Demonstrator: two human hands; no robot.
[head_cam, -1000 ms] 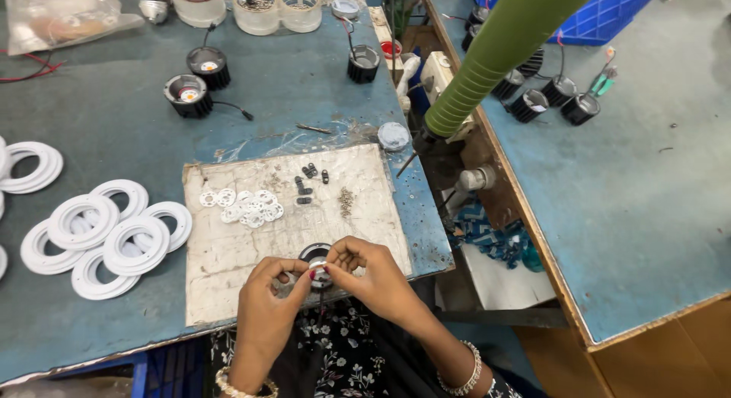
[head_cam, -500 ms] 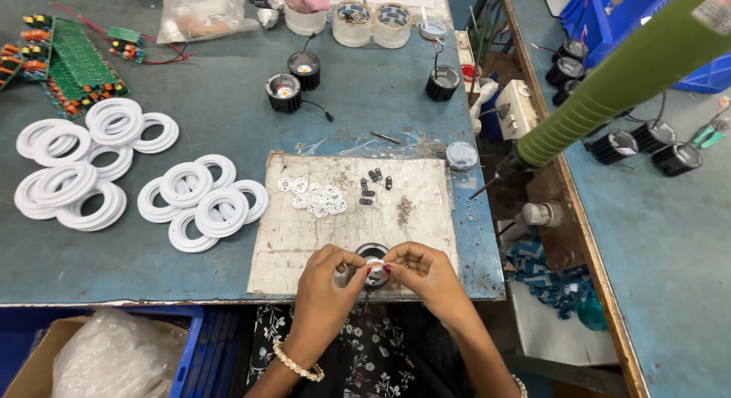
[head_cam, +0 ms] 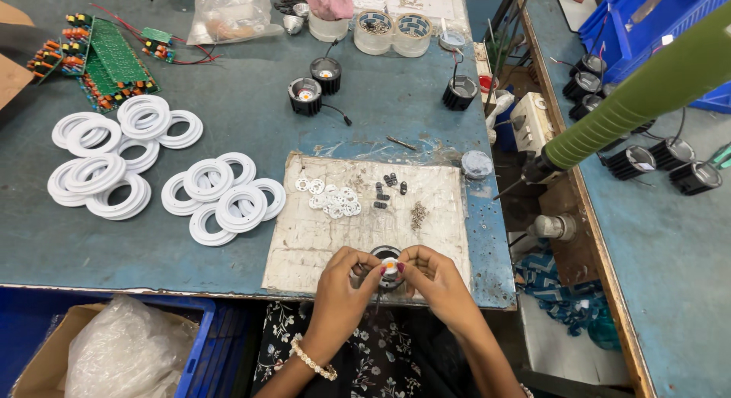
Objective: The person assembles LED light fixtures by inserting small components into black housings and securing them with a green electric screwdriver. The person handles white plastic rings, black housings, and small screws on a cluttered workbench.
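Note:
My left hand [head_cam: 344, 286] and my right hand [head_cam: 431, 278] meet at the near edge of a worn white board [head_cam: 320, 238]. Between their fingertips they hold a small black round lamp housing [head_cam: 386, 255] with a white and orange disc in its middle. On the board behind lie several small white discs [head_cam: 332, 200], a few black spacers [head_cam: 387, 188] and a little heap of screws [head_cam: 417, 215].
White plastic rings [head_cam: 225, 201] lie in two heaps, the second heap of rings [head_cam: 114, 154] further left. Green circuit boards [head_cam: 106, 59], black lamp housings [head_cam: 305, 95], clear tubs [head_cam: 393, 32] and a plastic bag [head_cam: 228, 13] sit at the back. A green hose [head_cam: 640, 89] crosses on the right.
The view has swung left and up, so the ring heaps and circuit boards came into sight. Both hands stay on the lamp housing at the board's near edge.

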